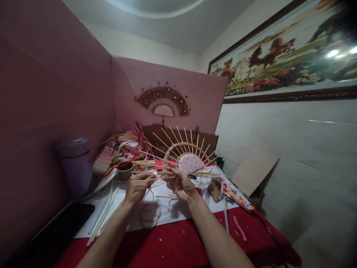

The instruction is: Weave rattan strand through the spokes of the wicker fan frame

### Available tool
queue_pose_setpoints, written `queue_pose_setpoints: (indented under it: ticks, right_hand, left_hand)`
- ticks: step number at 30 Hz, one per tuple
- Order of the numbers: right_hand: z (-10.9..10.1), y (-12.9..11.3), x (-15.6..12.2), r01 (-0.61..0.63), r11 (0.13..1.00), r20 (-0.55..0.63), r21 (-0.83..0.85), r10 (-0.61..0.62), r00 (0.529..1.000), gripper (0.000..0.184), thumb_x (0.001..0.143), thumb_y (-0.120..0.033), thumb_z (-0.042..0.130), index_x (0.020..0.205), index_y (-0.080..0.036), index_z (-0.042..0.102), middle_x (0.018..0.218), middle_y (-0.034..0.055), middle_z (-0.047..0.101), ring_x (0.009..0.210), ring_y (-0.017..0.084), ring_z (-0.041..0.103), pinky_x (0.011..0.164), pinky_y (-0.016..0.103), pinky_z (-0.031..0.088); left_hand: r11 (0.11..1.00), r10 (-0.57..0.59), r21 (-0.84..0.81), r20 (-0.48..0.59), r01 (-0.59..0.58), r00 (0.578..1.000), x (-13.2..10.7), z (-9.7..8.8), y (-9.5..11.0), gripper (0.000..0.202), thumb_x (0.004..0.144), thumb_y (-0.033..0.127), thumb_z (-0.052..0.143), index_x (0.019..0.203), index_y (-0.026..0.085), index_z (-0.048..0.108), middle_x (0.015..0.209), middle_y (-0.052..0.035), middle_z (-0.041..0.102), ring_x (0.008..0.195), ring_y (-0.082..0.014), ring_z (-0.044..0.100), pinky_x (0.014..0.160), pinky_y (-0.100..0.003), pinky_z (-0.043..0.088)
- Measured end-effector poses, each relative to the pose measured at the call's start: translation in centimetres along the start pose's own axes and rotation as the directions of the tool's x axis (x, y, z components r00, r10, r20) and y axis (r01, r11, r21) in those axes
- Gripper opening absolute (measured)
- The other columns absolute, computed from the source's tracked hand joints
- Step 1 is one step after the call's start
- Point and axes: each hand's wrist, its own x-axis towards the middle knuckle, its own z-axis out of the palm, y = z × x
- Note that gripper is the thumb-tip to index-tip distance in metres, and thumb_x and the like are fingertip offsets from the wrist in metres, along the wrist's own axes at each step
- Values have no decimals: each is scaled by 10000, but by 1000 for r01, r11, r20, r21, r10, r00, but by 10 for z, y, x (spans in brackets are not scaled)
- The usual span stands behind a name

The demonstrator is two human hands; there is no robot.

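A half-made fan (pixel 187 156) of thin wooden sticks fans out from a pink dotted half-round pad, with a band of jute twine woven across the sticks. My right hand (pixel 181 185) is closed on the fan's lower left edge and holds it upright above the table. My left hand (pixel 137 187) is closed in a pinch on the twine strand (pixel 149 178) that runs to the weave. A loose coil of twine (pixel 150 214) lies on the white sheet below my hands.
A finished brown fan (pixel 164 101) hangs on the pink partition. A purple lidded cup (pixel 76 163), a small brown cup (pixel 124 171), pink craft bits (pixel 128 147), loose sticks (pixel 106 214), a patterned glue gun (pixel 237 196) and a black phone (pixel 60 232) lie around the red table.
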Motion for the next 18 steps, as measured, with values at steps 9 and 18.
queue_pose_setpoints:
  ticks: [9, 18]
  right_hand:
    - [-5, -14, -1, 41, 999, -54, 13, -41, 998, 307, 725, -128, 614, 1025, -189, 593, 765, 24, 725, 608, 145, 671, 415, 167, 375]
    - [-14, -17, 4, 11, 994, -115, -113, -24, 993, 253, 721, -146, 620, 973, -156, 600, 702, 52, 718, 605, 151, 683, 362, 134, 325]
  left_hand:
    - [941, -221, -248, 68, 231, 973, 6, -27, 21, 329, 501, 395, 761, 637, 115, 655, 583, -37, 631, 514, -102, 520, 495, -209, 365]
    - [952, -38, -306, -91, 8, 995, 4, -35, 34, 368, 492, 392, 790, 479, 131, 531, 391, 84, 366, 360, -11, 268, 375, -180, 159]
